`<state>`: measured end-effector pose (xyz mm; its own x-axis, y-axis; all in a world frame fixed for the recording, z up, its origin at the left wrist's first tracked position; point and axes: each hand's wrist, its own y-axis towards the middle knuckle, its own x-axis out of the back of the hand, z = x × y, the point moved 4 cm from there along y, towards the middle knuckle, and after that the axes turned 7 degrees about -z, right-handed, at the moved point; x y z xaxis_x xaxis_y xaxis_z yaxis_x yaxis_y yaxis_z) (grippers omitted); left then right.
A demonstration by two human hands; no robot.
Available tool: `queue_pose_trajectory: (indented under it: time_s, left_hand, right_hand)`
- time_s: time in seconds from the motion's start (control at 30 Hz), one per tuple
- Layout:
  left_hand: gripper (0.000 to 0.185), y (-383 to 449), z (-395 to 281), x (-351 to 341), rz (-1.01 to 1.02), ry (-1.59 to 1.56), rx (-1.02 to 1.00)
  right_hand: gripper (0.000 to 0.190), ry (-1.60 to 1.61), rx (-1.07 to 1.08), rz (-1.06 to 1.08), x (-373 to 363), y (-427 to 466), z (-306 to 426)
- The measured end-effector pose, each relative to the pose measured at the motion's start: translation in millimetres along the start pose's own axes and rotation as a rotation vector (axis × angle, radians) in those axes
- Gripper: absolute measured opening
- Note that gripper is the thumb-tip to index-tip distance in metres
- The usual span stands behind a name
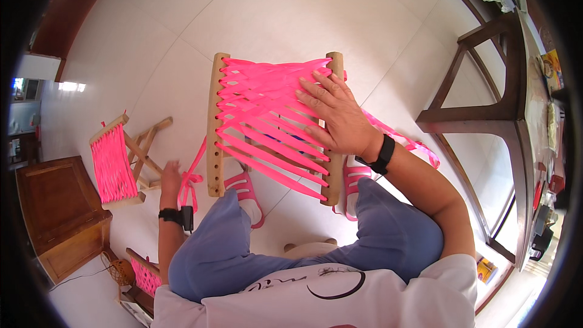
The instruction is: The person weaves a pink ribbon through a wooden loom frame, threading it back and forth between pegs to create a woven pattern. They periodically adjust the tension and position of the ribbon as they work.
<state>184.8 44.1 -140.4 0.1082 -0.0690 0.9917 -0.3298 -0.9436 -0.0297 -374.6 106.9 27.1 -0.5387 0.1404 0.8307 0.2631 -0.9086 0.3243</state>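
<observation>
In front of me stands a wooden folding stool frame (334, 187) with a row of holes along each side rail. Pink ribbon webbing (268, 95) crosses between the rails, denser at the far end. Several holes in the near end of the left rail (216, 177) have no ribbon in them. My right hand (334, 111) lies palm down on the webbing beside the right rail, fingers apart. Left of the frame, my left hand (171, 177) is blurred, close to a loose ribbon tail (190, 180); whether it grips the ribbon is unclear.
A second pink-webbed folding stool (114, 164) stands on the tiled floor to the left. Behind it is a brown wooden cabinet (54, 214). Another ribbon length (401, 136) trails on the right, near a dark wooden table (514, 118). A wicker object (119, 271) sits at lower left.
</observation>
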Motion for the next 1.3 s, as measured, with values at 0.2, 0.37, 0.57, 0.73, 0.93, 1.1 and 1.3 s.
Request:
queue_pose_trajectory:
  time_s: [0.2, 0.37, 0.57, 0.73, 0.93, 1.1, 1.3]
  left_hand:
    - [0.036, 80, -172, 70, 0.415, -1.254, 0.316]
    - [0.034, 35, -68, 0, 0.446, -0.799, 0.461]
    - [0.035, -90, 104, -74, 0.653, 0.244, 0.447]
    - [0.034, 19, -20, 5, -0.030, -0.175, -0.074]
    - [0.033, 86, -160, 64, 0.545, -1.205, 0.179]
    - [0.034, 8, -29, -14, 0.432, -0.526, 0.340]
    - [0.032, -120, 120, -71, 0.909, 0.552, 0.203]
  right_hand:
    - [0.063, -0.010, 0.011, 0.015, 2, 2, 1]
    - [0.059, -0.007, 0.049, -0.033, 4, 1, 1]
    - [0.059, -0.003, 0.039, -0.051, 4, 0, 1]
    - [0.060, 0.002, 0.016, -0.044, 3, 1, 2]
    - [0.063, -0.010, 0.008, 0.009, 0, 2, 1]
    - [0.061, 0.004, 0.024, -0.008, 0, 0, -2]
    - [0.058, -0.010, 0.044, -0.061, 2, -1, 0]
